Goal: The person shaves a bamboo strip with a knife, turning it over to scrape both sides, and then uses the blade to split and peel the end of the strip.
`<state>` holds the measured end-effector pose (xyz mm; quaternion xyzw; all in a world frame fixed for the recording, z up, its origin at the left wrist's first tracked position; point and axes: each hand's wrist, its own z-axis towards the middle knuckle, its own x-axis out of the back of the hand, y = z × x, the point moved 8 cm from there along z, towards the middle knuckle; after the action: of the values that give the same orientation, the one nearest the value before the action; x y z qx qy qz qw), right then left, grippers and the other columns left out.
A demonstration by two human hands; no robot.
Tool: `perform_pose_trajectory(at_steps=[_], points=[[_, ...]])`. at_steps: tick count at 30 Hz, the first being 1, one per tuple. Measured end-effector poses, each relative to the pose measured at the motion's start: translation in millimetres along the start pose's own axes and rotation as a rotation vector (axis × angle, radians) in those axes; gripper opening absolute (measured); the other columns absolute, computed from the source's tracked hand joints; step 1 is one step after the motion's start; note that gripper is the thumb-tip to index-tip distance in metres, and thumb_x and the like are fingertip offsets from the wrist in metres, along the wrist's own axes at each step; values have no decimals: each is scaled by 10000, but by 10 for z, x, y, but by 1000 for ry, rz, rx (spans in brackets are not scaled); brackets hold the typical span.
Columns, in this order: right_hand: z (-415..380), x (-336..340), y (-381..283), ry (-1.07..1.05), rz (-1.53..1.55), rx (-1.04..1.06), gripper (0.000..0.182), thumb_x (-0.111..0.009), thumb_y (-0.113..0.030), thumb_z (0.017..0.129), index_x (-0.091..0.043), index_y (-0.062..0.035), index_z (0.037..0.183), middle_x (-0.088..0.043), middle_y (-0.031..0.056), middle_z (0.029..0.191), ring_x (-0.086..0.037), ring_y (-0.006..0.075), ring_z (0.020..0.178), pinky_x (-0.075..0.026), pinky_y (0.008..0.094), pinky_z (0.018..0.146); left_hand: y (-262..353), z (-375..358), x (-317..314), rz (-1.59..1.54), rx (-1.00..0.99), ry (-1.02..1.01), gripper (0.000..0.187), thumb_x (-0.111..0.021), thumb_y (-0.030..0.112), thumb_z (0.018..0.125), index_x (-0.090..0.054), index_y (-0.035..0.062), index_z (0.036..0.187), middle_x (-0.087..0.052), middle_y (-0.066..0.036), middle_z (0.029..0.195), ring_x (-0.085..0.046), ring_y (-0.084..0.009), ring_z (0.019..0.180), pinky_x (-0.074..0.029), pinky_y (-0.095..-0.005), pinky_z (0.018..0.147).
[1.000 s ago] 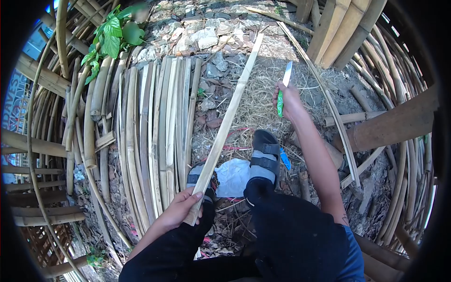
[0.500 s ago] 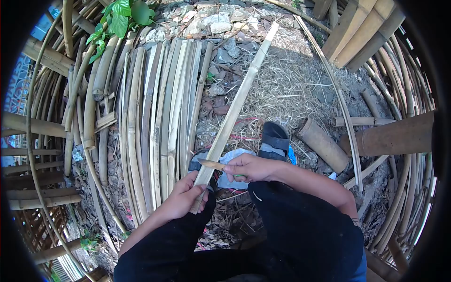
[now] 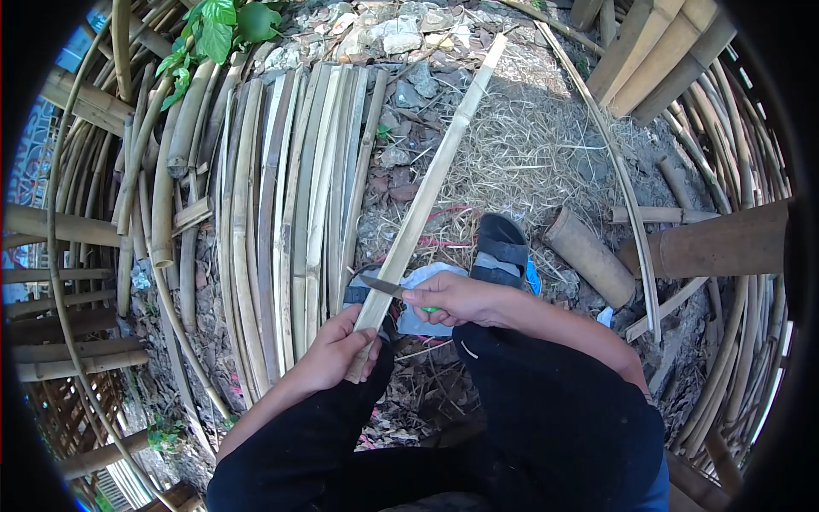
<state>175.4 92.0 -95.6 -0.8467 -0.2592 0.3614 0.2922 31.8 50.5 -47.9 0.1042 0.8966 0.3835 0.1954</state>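
The right hand (image 3: pixel 456 299) has come down from the upper right, bringing the knife (image 3: pixel 384 286) across the bamboo strip (image 3: pixel 437 171); the left hand (image 3: pixel 337 352) has stayed at the strip's near end.

Most of the knife's green handle is hidden in the right fist, with a bit of green showing under the fingers. The left sandal (image 3: pixel 357 293) is partly covered by the strip, and both forearms run down to the dark trousers (image 3: pixel 554 401). Whether the blade bites into the strip is hard to make out.

The left fingers pinch the strip, thumb on top, and it runs away toward 1 o'clock. The right fingers are closed on the handle, blade toward 9 to 10 o'clock.

The strip's left edge is near the row of strips (image 3: pixel 294 213), the gap widening toward the far end. From the right hand, room opens at 1 o'clock over dry shavings (image 3: pixel 529 154); a bamboo tube (image 3: pixel 590 258) lies between 2 and 3.
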Motion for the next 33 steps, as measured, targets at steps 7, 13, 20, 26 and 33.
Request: perform_pose_trajectory(at_steps=[7, 13, 20, 26, 33], points=[[130, -5, 40, -3, -21, 70, 484, -567, -475, 972, -588, -80, 692, -417, -66, 574, -343, 31, 508, -251, 211, 464, -5, 8, 15, 3, -13, 3, 196, -414, 84, 1004, -454, 30, 1188, -547, -47, 732, -543, -134, 535, -464, -267, 481], [151, 59, 15, 54, -64, 105, 479, -567, -458, 978, -577, -83, 679, -381, -70, 546, -295, 40, 485, -234, 225, 483, -19, 14, 31, -16, -17, 3, 183, -425, 94, 1008, -455, 30, 1177, -546, -46, 725, -541, -131, 533, -467, -267, 483], [45, 664, -99, 301, 5, 118, 486, -568, -497, 964, -570, -96, 688, -388, -68, 547, -293, 31, 457, -208, 215, 432, -30, -46, 46, -57, -12, 21, 227, -452, 104, 982, -477, 12, 1188, -544, -63, 713, -533, -137, 520, -460, -262, 454], [48, 453, -52, 220, -103, 66, 485, -527, -525, 974, -574, -107, 734, -419, -68, 603, -376, 33, 529, -282, 209, 471, -24, 1, 39, -73, -18, 14, 257, -465, 119, 978, -462, 14, 1213, -543, -62, 710, -533, -136, 519, -459, -262, 451], [-166, 41, -443, 407, -897, 467, 544, -448, -481, 998, -594, 16, 834, -592, 230, 659, -626, 407, 680, -469, 472, 613, -40, 1, 80, -117, -12, 24, 240, -476, 146, 979, -452, 35, 1190, -540, -60, 708, -530, -135, 519, -449, -253, 460]])
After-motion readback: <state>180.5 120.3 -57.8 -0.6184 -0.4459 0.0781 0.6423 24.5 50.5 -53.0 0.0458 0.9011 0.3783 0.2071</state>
